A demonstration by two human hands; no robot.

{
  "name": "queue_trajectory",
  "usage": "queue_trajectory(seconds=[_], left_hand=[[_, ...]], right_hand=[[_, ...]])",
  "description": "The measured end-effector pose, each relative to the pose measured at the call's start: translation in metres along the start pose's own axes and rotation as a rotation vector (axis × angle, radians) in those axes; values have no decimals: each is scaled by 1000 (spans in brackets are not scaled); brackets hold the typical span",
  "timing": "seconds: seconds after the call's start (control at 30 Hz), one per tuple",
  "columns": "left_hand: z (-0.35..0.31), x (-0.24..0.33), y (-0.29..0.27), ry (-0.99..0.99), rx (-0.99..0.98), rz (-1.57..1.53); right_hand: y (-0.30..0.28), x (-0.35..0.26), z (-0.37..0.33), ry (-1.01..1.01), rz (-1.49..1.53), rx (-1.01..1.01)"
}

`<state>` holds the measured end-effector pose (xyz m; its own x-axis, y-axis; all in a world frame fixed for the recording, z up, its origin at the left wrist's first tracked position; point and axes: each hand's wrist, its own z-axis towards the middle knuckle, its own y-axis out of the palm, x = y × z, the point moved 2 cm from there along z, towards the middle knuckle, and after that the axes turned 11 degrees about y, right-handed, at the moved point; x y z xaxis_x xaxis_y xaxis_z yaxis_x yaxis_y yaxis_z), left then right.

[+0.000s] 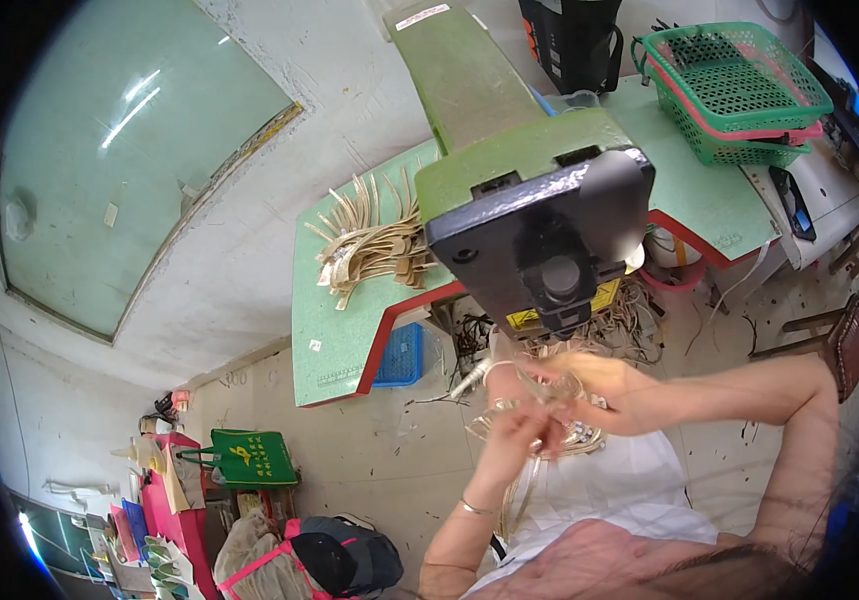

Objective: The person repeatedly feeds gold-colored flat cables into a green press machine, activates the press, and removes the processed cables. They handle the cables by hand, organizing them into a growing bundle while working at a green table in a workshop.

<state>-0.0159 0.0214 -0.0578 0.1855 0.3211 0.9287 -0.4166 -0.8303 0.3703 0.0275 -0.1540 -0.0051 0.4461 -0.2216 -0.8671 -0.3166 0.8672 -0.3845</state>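
Note:
My left hand [525, 428], a bracelet on its wrist, is raised over my lap with its fingers pinched together on a thin pale-gold strap [562, 388]. Reaching in from the right, my right hand [600, 385] meets it, its fingers closing over the same strap; motion blurs them, so their exact grip is unclear. More gold straps [582, 438], some with shiny studs, lie across the white garment [590, 495] on my lap, just beneath both hands. Directly beyond the hands stands a green press machine [525, 150] with a black head [540, 235].
A bundle of beige-gold straps [380, 250] lies on the green table [325, 345] left of the machine. Stacked green and pink baskets [740, 85] and a phone [792, 203] sit at right. Below are a blue basket [400, 355], a stool [850, 345] and a green bag [255, 458].

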Motion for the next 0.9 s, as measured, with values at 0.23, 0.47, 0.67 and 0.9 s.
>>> queue_trajectory(seconds=[0.23,0.47,0.67,0.9], left_hand=[[27,65,33,290,67,742],[44,37,27,379,319,213],[49,37,31,311,396,197],[34,26,28,410,592,150]], right_hand=[[-50,-24,3,493,-17,-487],[-66,-3,-6,1032,775,-216],[-73,-10,-10,884,661,-231],[-67,-26,10,783,377,-158]])
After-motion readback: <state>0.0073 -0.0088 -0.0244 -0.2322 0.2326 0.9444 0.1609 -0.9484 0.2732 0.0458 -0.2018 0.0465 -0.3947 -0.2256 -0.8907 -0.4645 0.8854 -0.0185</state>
